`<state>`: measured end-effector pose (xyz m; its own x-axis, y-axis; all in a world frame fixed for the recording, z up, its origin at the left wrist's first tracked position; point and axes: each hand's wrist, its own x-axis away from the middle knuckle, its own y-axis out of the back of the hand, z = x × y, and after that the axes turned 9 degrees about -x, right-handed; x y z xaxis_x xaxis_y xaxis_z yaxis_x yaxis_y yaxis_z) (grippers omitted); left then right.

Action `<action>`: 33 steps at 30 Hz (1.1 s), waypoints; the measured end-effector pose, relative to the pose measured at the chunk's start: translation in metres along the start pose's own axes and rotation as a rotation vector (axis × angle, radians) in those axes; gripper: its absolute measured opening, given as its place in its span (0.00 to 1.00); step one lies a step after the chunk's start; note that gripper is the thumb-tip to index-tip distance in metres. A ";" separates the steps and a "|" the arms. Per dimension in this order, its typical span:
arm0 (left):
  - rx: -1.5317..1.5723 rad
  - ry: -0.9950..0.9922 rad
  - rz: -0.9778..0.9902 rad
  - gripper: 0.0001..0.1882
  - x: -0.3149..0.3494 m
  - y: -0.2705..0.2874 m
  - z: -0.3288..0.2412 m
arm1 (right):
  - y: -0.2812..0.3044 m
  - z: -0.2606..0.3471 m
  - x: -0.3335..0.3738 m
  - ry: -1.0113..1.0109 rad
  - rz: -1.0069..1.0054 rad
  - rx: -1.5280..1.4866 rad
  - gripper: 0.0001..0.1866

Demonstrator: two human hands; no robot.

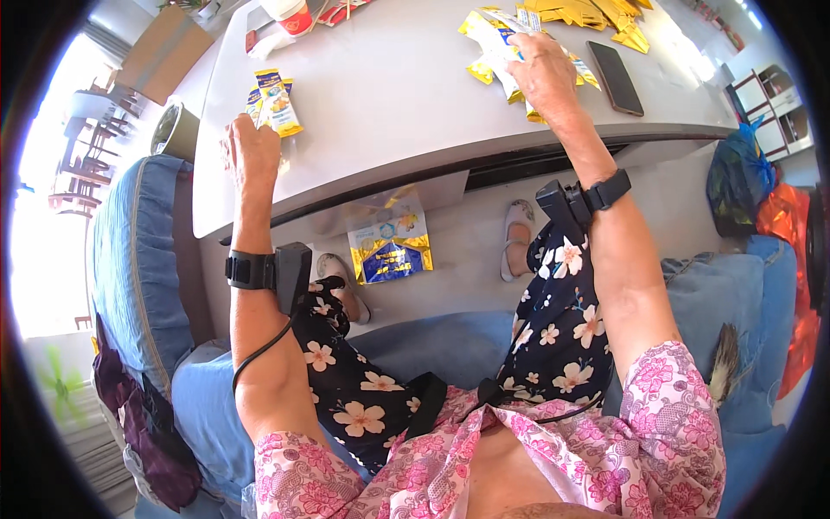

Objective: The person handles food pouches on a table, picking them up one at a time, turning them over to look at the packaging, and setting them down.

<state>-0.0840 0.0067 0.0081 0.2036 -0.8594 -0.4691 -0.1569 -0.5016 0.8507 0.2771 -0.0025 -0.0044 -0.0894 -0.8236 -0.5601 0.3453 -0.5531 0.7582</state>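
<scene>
Over the left part of the white table [380,95], my left hand [251,149] is closed, its fingers curled inward. What is in it, if anything, is hidden. Just beyond its knuckles lie a few small yellow, white and blue snack packets [278,105]. My right hand [546,78] reaches to a loose pile of similar snack packets [494,43] at the far right. Its fingers are bent around one of them, partly hidden by the hand. A dark phone [615,78] lies flat just right of this hand.
Gold wrappers [575,12] are heaped at the far right edge. A red and white cup [290,16] stands at the far left. A yellow and blue pouch [389,238] sits below the table edge, between my feet. A bin [173,131] and cardboard box [164,56] are at the left.
</scene>
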 end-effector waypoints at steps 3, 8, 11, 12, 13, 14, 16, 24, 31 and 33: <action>-0.069 -0.013 -0.005 0.12 0.009 -0.002 -0.008 | 0.000 0.013 0.003 0.054 0.086 0.151 0.15; 0.021 -0.247 0.020 0.09 0.032 -0.004 -0.038 | -0.007 0.007 0.002 0.061 0.092 0.223 0.13; 0.082 -0.278 0.010 0.07 0.040 0.000 -0.045 | -0.009 0.003 0.001 0.065 0.033 0.124 0.14; 0.088 -0.276 0.020 0.07 0.041 0.002 -0.046 | -0.008 0.002 0.002 0.075 -0.019 0.069 0.15; 0.095 -0.273 0.029 0.07 0.041 0.003 -0.047 | -0.008 0.000 0.002 0.086 -0.070 0.014 0.16; 0.096 -0.271 0.027 0.07 0.041 0.004 -0.047 | -0.008 -0.004 0.000 0.089 -0.072 0.015 0.16; 0.133 -0.277 0.019 0.06 0.042 0.004 -0.050 | -0.007 -0.017 -0.008 0.049 -0.100 -0.103 0.17; 0.477 -0.264 0.152 0.07 0.046 0.004 -0.061 | 0.015 0.027 -0.010 -0.527 0.081 -1.482 0.15; 1.058 -0.104 0.702 0.17 0.071 0.019 -0.101 | -0.001 0.056 0.004 -0.535 0.362 -2.002 0.20; 1.130 -0.088 0.793 0.18 0.075 0.019 -0.105 | -0.005 0.066 0.009 -0.553 0.379 -1.984 0.21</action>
<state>0.0300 -0.0566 0.0138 -0.3621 -0.9321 -0.0039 -0.8998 0.3485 0.2626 0.2129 -0.0153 0.0093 0.1344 -0.9877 -0.0804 0.6773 0.1508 -0.7201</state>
